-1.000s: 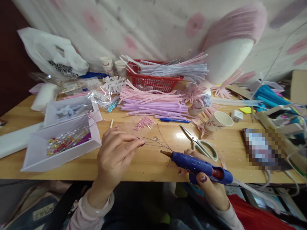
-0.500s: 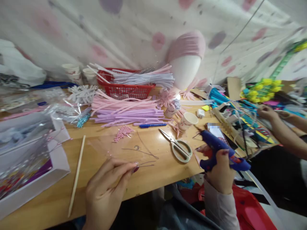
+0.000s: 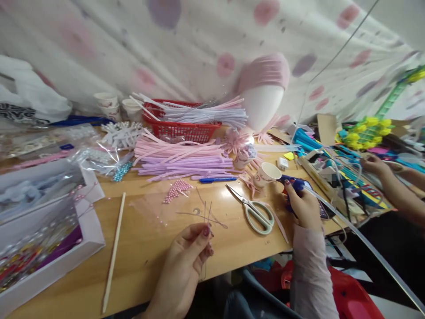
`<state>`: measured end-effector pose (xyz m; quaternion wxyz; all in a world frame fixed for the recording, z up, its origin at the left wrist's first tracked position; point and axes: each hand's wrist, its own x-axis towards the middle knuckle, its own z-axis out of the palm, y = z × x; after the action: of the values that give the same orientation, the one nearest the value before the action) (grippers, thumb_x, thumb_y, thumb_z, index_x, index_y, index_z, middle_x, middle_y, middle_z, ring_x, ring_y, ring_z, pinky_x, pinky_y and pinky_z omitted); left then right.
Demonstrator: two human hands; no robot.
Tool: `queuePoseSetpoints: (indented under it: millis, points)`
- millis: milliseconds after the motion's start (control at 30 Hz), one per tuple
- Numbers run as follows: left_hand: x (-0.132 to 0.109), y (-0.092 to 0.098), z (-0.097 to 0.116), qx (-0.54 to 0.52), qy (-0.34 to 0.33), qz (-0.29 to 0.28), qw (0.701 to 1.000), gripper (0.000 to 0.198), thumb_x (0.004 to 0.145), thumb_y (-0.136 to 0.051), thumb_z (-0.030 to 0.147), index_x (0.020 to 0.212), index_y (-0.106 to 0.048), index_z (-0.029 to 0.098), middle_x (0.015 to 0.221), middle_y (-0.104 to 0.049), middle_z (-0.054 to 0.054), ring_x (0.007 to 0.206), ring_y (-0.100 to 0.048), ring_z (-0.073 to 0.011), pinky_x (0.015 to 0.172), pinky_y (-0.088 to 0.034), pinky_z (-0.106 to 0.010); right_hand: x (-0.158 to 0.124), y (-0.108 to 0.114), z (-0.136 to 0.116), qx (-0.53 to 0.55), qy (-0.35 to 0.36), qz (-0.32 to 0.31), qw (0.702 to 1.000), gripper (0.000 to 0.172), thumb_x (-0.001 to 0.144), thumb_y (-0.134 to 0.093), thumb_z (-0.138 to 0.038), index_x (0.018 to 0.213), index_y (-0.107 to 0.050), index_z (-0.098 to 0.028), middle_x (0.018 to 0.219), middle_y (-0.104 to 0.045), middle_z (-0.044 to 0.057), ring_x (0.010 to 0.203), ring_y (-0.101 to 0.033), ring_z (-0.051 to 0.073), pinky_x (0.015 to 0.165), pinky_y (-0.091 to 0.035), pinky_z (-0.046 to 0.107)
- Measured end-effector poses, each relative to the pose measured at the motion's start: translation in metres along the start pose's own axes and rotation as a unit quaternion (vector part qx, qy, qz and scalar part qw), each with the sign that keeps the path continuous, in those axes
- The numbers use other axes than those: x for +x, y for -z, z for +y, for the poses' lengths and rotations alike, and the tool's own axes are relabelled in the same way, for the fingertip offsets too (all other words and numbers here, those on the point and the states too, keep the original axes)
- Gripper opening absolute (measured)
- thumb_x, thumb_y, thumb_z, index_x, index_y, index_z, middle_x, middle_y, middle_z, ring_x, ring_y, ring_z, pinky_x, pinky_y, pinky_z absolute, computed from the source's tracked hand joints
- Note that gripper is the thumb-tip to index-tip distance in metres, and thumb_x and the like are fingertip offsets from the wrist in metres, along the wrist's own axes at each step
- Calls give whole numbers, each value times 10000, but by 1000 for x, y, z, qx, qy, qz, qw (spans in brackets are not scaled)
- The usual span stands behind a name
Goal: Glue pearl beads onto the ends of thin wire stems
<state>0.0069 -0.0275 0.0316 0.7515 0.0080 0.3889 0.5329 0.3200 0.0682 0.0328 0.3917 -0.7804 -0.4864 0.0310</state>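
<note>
Head view: your left hand point(image 3: 184, 261) has thumb and fingertips pinched tight on thin, dark, straight wires point(image 3: 205, 212), ends up, over the front of the table. No bead visible on them; whether glue is on the joint, can't tell.

Your right hand point(image 3: 304, 206) wraps a blue plastic glue gun point(image 3: 295, 180), well apart from the wires, just beside a white printed paper cup point(image 3: 262, 177). Nozzle hidden, trigger state can't tell. Long translucent glue stick point(image 3: 358, 236) trails out the back, smooth and rod-like.

Progress, my read: wires gathered, bonding unconfirmed. Wire stems with pink beads point(image 3: 79, 188) at the white cardboard box point(image 3: 89, 252) look done. Bare loose wires point(image 3: 189, 214) just beyond your left fingertips look unworked; so do the glossy round pink beads point(image 3: 177, 189), lying in a cluster on clear film.

Left side: slim pale wooden stick point(image 3: 114, 250), flat. Mid-table: steel scissors with pale looped handles point(image 3: 245, 201), slim blue pen point(image 3: 217, 180). Behind: soft fuzzy pink stems point(image 3: 172, 148) and lilac stems point(image 3: 186, 166), piled. Farther: red lattice plastic basket point(image 3: 189, 131), smooth white head form point(image 3: 265, 104) under a stretchy pink cap point(image 3: 265, 71).
</note>
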Motion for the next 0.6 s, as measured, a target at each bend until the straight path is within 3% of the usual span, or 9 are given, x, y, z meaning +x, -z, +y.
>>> queuePoseSetpoints:
  millis: [133,200,300,367,433,500,600]
  points:
    - [5,-2,0,-14,4,3,1000,410,378,-1000,263,705,-774,166,679,-688,16,573,-585,-51,562,-498,-146,-33,35,6,-105,-25,7,994,404,667,-689,-615,587,-601,-230,612,-643,114,688,-630,353,646,-475,491]
    - [8,-3,0,-14,-1,-5,1000,390,397,-997,265,698,-770,164,678,-688,15,591,-584,-57,599,-493,-164,-55,60,-2,-184,-21,-104,977,463,747,-608,-667,569,-618,-240,552,-642,108,556,-618,321,509,-464,439]
    - [7,-7,-3,-14,-7,-20,1000,354,425,-990,284,680,-770,177,766,-732,-8,733,-640,-96,738,-496,-210,-83,76,-37,-77,121,-311,940,329,843,-618,-557,738,-690,-254,673,-716,61,566,-660,246,450,-498,328]
    - [5,-11,-5,-16,-6,-31,999,340,428,-988,291,674,-774,198,871,-760,-20,869,-664,-132,850,-480,-250,-95,64,-70,10,204,-356,912,208,866,-663,-457,928,-699,-262,842,-742,53,741,-703,240,593,-568,311]
    - [2,-15,-7,-23,-12,-42,999,323,443,-982,301,679,-780,218,941,-766,-18,943,-663,-157,909,-462,-283,-105,38,-100,92,255,-398,876,196,876,-682,-384,1025,-683,-257,960,-735,56,877,-697,234,743,-579,319]
    - [1,-16,-8,-31,-28,-51,998,298,468,-973,311,681,-782,229,947,-765,-14,943,-664,-171,909,-467,-303,-115,10,-118,187,250,-453,835,142,897,-671,-322,1019,-674,-250,967,-725,42,902,-685,208,809,-564,310]
    - [2,-15,-7,-49,-60,-55,995,273,501,-963,311,692,-785,230,902,-767,-9,912,-671,-164,885,-483,-291,-132,-23,-123,310,183,-470,806,83,941,-612,-284,965,-666,-226,921,-714,35,840,-683,176,757,-561,281]
